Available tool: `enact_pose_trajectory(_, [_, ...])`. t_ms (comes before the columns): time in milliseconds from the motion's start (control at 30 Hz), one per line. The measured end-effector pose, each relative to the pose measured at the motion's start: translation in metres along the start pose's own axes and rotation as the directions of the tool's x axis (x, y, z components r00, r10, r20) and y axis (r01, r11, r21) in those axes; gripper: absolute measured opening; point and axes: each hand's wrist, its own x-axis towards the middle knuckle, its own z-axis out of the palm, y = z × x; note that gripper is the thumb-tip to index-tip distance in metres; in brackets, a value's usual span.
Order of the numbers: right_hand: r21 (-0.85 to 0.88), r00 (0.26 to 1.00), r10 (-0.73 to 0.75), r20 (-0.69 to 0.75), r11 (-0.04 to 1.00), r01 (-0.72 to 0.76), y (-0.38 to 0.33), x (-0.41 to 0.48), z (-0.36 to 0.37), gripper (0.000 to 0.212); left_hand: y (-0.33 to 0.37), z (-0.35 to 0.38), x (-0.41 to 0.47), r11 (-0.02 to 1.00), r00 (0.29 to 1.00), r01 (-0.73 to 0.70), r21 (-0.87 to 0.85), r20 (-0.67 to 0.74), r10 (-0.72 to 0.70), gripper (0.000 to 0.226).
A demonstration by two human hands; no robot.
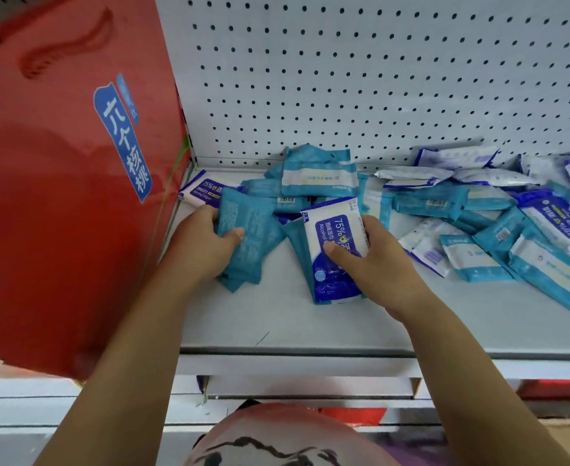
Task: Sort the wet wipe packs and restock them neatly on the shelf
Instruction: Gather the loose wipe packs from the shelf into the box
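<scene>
Teal stack (247, 235), seemingly, fills left hand (200, 245); blue pack (331, 227), right hand (376, 262).

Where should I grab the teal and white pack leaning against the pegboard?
Probably pinch the teal and white soft plastic pack by its free top edge, from above: it stands propped, lower edge buried in the pile of teal packs.

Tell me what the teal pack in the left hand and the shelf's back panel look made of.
Teal pack: soft plastic film, likely; slight sheen, creased with sealed edges. Back panel: probably painted metal; matte white, punched with regular holes.
</scene>
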Motion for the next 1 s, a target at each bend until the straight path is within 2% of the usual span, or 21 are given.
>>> enact_pose_trajectory(167, [0.127,0.998,0.017,-0.064,0.992,-0.008,0.008,-0.007,0.003,0.031,0.011,0.007,-0.02,0.998,0.998,-0.041,0.041,0.048,0.039,0.032])
enact_pose_trajectory(267, [0.234,0.993,0.049,-0.109,0.972,-0.022,0.015,-0.019,0.0,0.026,0.018,0.017,-0.036,0.99,0.987,-0.032,-0.139,0.151,0.053,0.025])
enact_pose_trajectory(367, [0.32,0.974,0.077,-0.213,0.947,-0.005,0.021,-0.036,-0.011,0.029,0.032,0.033,-0.053,0.964,0.975,-0.024,-0.266,0.207,0.082,0.02])
enact_pose_trajectory(433, [0.41,0.949,0.115,-0.293,0.912,0.015,0.026,-0.052,-0.025,0.035,0.044,0.045,-0.065,0.938,0.967,-0.016,-0.347,0.233,0.102,0.02])
enact_pose_trajectory(567, [0.597,0.878,0.238,-0.415,0.8,0.065,0.042,-0.086,-0.065,0.031,0.077,0.079,-0.085,0.868,0.944,0.025,-0.496,0.298,0.143,0.022])
enact_pose_trajectory(700, [0.693,0.791,0.378,-0.481,0.716,0.079,0.066,-0.128,-0.114,0.031,0.114,0.12,-0.104,0.81,0.922,0.083,-0.58,0.352,0.158,0.04])
enact_pose_trajectory(767, [0.71,0.758,0.412,-0.505,0.698,0.094,0.079,-0.15,-0.135,0.03,0.134,0.142,-0.119,0.827,0.874,0.095,-0.555,0.443,0.197,0.042])
enact_pose_trajectory(900, [0.676,0.705,0.451,-0.547,0.735,0.054,0.108,-0.19,-0.161,0.037,0.167,0.195,-0.161,0.884,0.675,0.133,-0.449,0.694,0.251,0.028])
enact_pose_trajectory(1000, [0.668,0.657,0.486,-0.576,0.743,0.036,0.13,-0.224,-0.184,0.036,0.184,0.238,-0.193,0.922,0.576,0.095,-0.375,0.776,0.256,0.041])
